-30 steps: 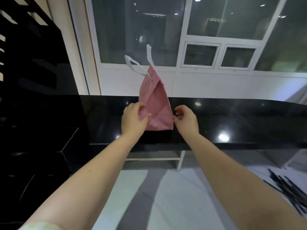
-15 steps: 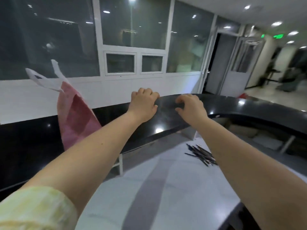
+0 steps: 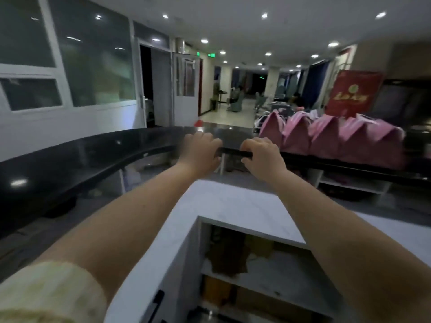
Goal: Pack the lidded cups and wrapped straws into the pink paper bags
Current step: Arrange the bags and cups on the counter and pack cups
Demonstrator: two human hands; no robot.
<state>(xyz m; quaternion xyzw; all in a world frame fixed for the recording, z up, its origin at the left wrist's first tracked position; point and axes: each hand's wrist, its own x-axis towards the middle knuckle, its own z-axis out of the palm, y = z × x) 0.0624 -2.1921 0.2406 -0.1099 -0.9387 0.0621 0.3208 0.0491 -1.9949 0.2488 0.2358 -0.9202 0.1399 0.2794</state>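
Pink folded paper bags with white handles (image 3: 326, 138) stand in a row on the right stretch of the black glossy curved table (image 3: 93, 157), packed close and touching one another, tops pinched to a peak.

Head view, findings:

- My left hand (image 3: 201, 152) and right hand (image 3: 261, 155) are both held out over the near edge of that table, side by side and apart. The fingers of each are curled in, and I see nothing held in either. The frame is blurred, so I cannot tell whether the fingertips touch the table edge.
- The bags are to the right of my right hand, the nearest one just beside it.
- No lidded cups and no wrapped straws are in view. Their place cannot be stated.
- Below my forearms lies a white lower table (image 3: 233, 206) with open shelves (image 3: 256, 276) under it. What sits on them is too dim to name.

Judgement: the step in hand is reaching for the next item, with both hands free for it. To do it well, I should take a bag by its base or side panel, not the handles, since thin paper will crease or tip. One hand should steady the neighbouring bags, because pulling one from a tight row is likely to topple the others. The mouth should be opened fully before any cup goes in, and the cup lowered upright.
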